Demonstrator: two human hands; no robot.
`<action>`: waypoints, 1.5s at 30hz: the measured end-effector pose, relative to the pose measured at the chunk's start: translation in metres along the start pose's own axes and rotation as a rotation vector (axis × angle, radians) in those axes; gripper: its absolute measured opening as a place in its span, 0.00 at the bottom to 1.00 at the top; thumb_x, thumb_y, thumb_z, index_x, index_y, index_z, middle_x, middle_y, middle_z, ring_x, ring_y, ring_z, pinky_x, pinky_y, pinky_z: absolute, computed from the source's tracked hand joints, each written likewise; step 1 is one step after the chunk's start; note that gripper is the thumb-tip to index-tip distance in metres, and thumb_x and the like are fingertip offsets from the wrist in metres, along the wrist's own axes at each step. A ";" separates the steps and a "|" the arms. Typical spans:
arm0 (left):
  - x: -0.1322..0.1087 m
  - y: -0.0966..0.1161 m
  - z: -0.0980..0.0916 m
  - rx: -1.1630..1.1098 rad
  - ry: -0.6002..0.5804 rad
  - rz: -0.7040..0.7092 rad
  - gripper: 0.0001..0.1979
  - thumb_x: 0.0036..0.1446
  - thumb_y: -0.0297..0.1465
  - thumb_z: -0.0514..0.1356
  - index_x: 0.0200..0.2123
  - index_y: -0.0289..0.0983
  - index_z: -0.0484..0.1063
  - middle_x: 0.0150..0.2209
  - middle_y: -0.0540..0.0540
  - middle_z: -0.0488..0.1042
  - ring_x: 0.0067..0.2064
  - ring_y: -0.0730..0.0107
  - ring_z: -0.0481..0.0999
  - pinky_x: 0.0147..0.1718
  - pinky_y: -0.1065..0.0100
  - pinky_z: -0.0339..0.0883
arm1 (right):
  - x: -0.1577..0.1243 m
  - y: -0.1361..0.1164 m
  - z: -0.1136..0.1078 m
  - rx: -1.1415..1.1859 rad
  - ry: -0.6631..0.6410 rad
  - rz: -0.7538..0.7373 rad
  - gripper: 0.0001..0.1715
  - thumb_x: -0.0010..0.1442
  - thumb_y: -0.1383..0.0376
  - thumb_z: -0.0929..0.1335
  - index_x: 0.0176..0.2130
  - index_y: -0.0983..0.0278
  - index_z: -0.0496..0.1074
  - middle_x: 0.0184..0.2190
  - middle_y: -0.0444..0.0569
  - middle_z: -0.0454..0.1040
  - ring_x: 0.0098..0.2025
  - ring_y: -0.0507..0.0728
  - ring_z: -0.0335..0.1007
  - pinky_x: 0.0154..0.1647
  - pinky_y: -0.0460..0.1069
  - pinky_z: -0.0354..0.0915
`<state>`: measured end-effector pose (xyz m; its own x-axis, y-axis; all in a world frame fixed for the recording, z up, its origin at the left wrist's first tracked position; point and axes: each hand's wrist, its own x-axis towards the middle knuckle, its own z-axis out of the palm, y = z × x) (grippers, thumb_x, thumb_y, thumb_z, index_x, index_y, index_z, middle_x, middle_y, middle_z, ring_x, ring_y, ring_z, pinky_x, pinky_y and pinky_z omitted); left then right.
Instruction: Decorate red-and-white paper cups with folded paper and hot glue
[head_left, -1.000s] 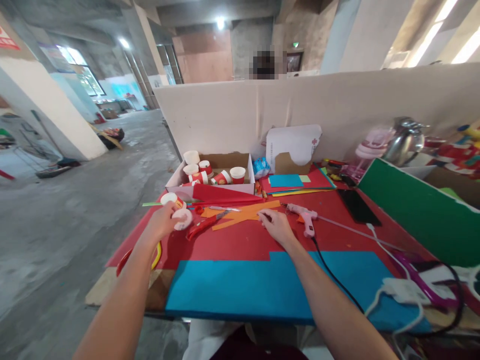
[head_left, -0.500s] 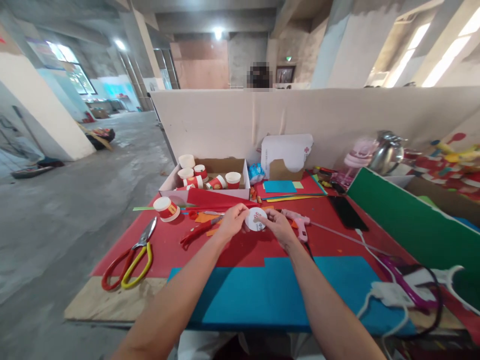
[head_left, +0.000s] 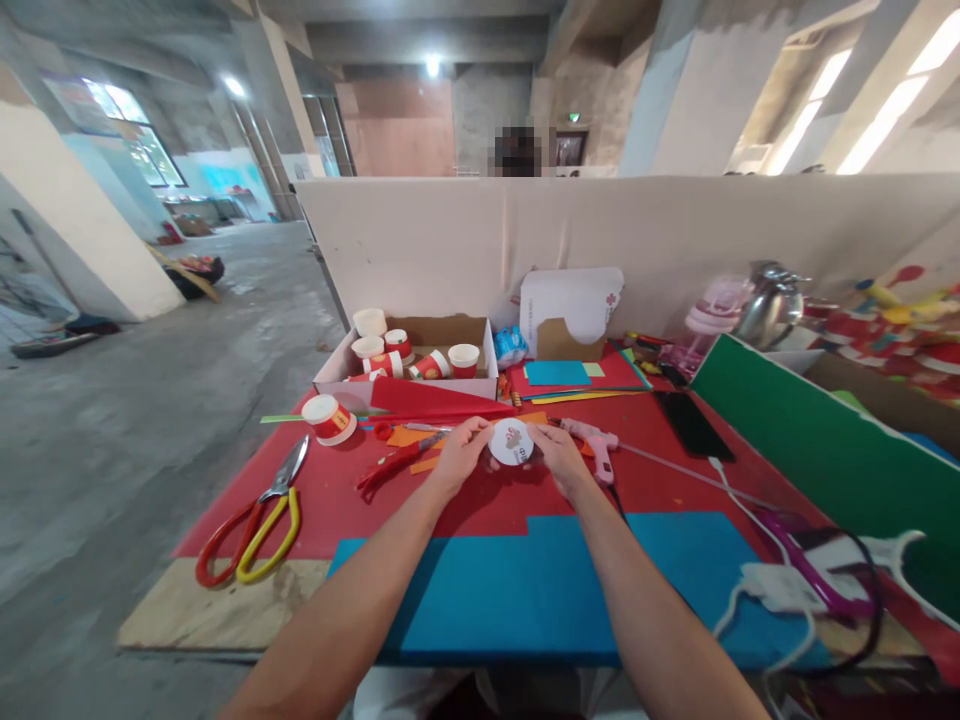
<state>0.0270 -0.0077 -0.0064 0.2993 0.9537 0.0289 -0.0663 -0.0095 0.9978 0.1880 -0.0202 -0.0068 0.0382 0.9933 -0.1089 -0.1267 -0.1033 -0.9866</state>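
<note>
Between my two hands is a round white paper disc (head_left: pixel 511 442) with printed marks, its face turned towards me. My left hand (head_left: pixel 463 458) grips the disc's left edge, fingers closed on it. The right edge is pinched by my right hand (head_left: pixel 559 456). Just right of that hand lies a pink glue gun (head_left: pixel 596 447) with a clear glue stick behind it. Red-handled pliers (head_left: pixel 397 463) rest left of my left hand, by orange paper scraps (head_left: pixel 409 436). Below my hands, blue sheets (head_left: pixel 495 590) cover the table's front.
Large scissors (head_left: pixel 262 510) lie at the left, near a paper cup (head_left: pixel 328 420). Behind stands a box (head_left: pixel 405 395) of several cups. On the right are a phone (head_left: pixel 694 425), a white power strip with cables (head_left: pixel 780 588) and a green box (head_left: pixel 795 450). A white partition (head_left: pixel 637 230) closes the back.
The disc has turned slightly and more of its printed face shows, as my right thumb has slid off towards its edge. Both hands still hold it.
</note>
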 end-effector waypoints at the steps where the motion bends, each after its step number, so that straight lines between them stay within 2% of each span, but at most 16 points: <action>1: 0.000 -0.001 -0.001 -0.006 -0.015 -0.004 0.16 0.53 0.44 0.57 0.31 0.35 0.65 0.15 0.53 0.69 0.17 0.73 0.69 0.19 0.73 0.62 | 0.001 0.001 0.000 -0.005 0.008 -0.018 0.25 0.41 0.46 0.71 0.26 0.65 0.74 0.20 0.47 0.74 0.21 0.53 0.65 0.18 0.46 0.62; 5: 0.001 -0.005 -0.004 0.053 -0.094 0.004 0.16 0.51 0.43 0.59 0.31 0.34 0.68 0.19 0.51 0.71 0.19 0.73 0.71 0.22 0.72 0.64 | 0.004 0.004 -0.002 -0.016 0.058 -0.121 0.25 0.41 0.45 0.71 0.26 0.65 0.73 0.21 0.46 0.74 0.22 0.52 0.64 0.20 0.46 0.63; 7: 0.001 -0.006 -0.006 0.179 -0.012 0.092 0.14 0.52 0.41 0.59 0.29 0.34 0.70 0.20 0.50 0.72 0.21 0.73 0.71 0.24 0.71 0.65 | 0.004 0.003 -0.002 -0.003 0.127 -0.125 0.24 0.42 0.46 0.71 0.26 0.64 0.72 0.22 0.45 0.74 0.23 0.51 0.65 0.21 0.45 0.64; 9: 0.001 -0.007 -0.008 0.355 0.123 0.286 0.11 0.55 0.38 0.58 0.30 0.35 0.73 0.24 0.48 0.74 0.27 0.70 0.73 0.30 0.69 0.68 | 0.002 0.000 -0.001 0.039 0.165 -0.018 0.22 0.46 0.47 0.70 0.27 0.64 0.72 0.22 0.45 0.74 0.22 0.51 0.65 0.21 0.45 0.65; 12: 0.000 -0.007 -0.009 0.584 0.177 0.596 0.10 0.58 0.34 0.57 0.31 0.38 0.77 0.33 0.44 0.77 0.37 0.66 0.74 0.39 0.66 0.68 | -0.004 -0.006 -0.001 0.193 -0.018 0.244 0.22 0.54 0.48 0.66 0.29 0.66 0.72 0.22 0.48 0.74 0.19 0.50 0.65 0.20 0.45 0.65; 14: 0.000 -0.007 -0.008 0.637 0.146 0.684 0.10 0.59 0.32 0.55 0.33 0.39 0.77 0.37 0.43 0.76 0.40 0.66 0.74 0.42 0.65 0.68 | -0.006 -0.008 -0.001 0.288 -0.116 0.262 0.17 0.54 0.54 0.67 0.32 0.66 0.72 0.22 0.48 0.74 0.18 0.49 0.64 0.19 0.44 0.63; 17: 0.001 -0.007 -0.008 0.543 0.193 0.610 0.10 0.60 0.32 0.54 0.38 0.38 0.75 0.40 0.43 0.75 0.41 0.67 0.74 0.42 0.65 0.68 | -0.008 -0.009 0.000 0.298 -0.083 0.102 0.14 0.50 0.60 0.71 0.37 0.65 0.73 0.24 0.45 0.75 0.18 0.48 0.64 0.18 0.43 0.63; 20: 0.003 -0.007 -0.009 0.327 0.220 0.366 0.12 0.61 0.37 0.51 0.37 0.36 0.70 0.30 0.46 0.74 0.29 0.70 0.73 0.30 0.69 0.68 | -0.007 -0.009 0.003 0.232 -0.040 -0.024 0.19 0.47 0.56 0.72 0.37 0.64 0.73 0.26 0.45 0.75 0.20 0.49 0.66 0.20 0.45 0.65; 22: 0.003 -0.006 -0.010 0.230 0.151 0.219 0.16 0.61 0.42 0.48 0.32 0.36 0.66 0.22 0.51 0.68 0.21 0.74 0.67 0.21 0.72 0.62 | -0.007 -0.009 0.005 0.183 -0.021 -0.076 0.22 0.46 0.52 0.72 0.36 0.64 0.73 0.25 0.45 0.75 0.21 0.50 0.66 0.21 0.45 0.66; 24: 0.003 -0.005 -0.009 0.217 0.049 0.150 0.20 0.62 0.45 0.46 0.28 0.36 0.63 0.18 0.53 0.63 0.18 0.76 0.62 0.18 0.73 0.56 | -0.008 -0.009 0.007 0.130 -0.029 -0.113 0.24 0.46 0.50 0.71 0.37 0.64 0.73 0.25 0.45 0.75 0.21 0.51 0.66 0.21 0.46 0.67; 26: 0.002 -0.004 -0.007 0.255 0.000 0.164 0.19 0.60 0.45 0.49 0.26 0.37 0.62 0.18 0.55 0.61 0.18 0.77 0.59 0.18 0.74 0.54 | -0.008 -0.007 0.009 0.062 -0.053 -0.145 0.24 0.48 0.49 0.70 0.37 0.65 0.73 0.24 0.45 0.74 0.20 0.51 0.66 0.21 0.47 0.68; 29: 0.002 -0.003 -0.005 0.283 0.002 0.202 0.15 0.57 0.42 0.54 0.27 0.36 0.62 0.18 0.56 0.61 0.18 0.79 0.58 0.19 0.74 0.52 | -0.007 -0.004 0.010 -0.075 -0.078 -0.180 0.24 0.50 0.48 0.68 0.38 0.64 0.73 0.24 0.45 0.74 0.20 0.52 0.67 0.22 0.48 0.69; 34: 0.002 -0.004 -0.006 0.265 -0.051 0.140 0.10 0.59 0.37 0.49 0.32 0.37 0.63 0.15 0.57 0.58 0.15 0.77 0.57 0.18 0.73 0.51 | -0.006 -0.001 0.009 -0.259 -0.018 -0.242 0.23 0.53 0.49 0.65 0.39 0.64 0.71 0.26 0.47 0.75 0.22 0.55 0.71 0.22 0.50 0.70; 40: 0.004 -0.009 -0.006 0.579 0.129 0.296 0.05 0.53 0.27 0.51 0.25 0.38 0.59 0.22 0.53 0.65 0.24 0.75 0.64 0.26 0.72 0.55 | -0.015 0.000 0.019 -0.453 0.031 -0.291 0.21 0.57 0.51 0.61 0.39 0.63 0.69 0.26 0.48 0.75 0.21 0.56 0.73 0.20 0.47 0.68; 42: 0.005 -0.010 -0.009 0.586 0.178 0.275 0.04 0.53 0.25 0.50 0.26 0.38 0.60 0.21 0.53 0.65 0.24 0.74 0.64 0.26 0.72 0.56 | -0.016 0.000 0.021 -0.417 0.025 -0.279 0.22 0.56 0.49 0.62 0.38 0.63 0.69 0.26 0.48 0.75 0.22 0.56 0.74 0.21 0.48 0.68; 45: 0.007 -0.008 -0.014 0.438 0.191 0.184 0.06 0.55 0.27 0.48 0.28 0.37 0.62 0.19 0.54 0.64 0.22 0.74 0.64 0.25 0.72 0.58 | -0.012 0.000 0.018 -0.220 0.024 -0.216 0.25 0.52 0.47 0.65 0.39 0.64 0.70 0.27 0.48 0.76 0.21 0.55 0.71 0.22 0.49 0.70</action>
<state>0.0159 0.0032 -0.0153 0.1382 0.9619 0.2360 0.3158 -0.2687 0.9100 0.1695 -0.0308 -0.0036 0.0650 0.9922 0.1064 0.1050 0.0992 -0.9895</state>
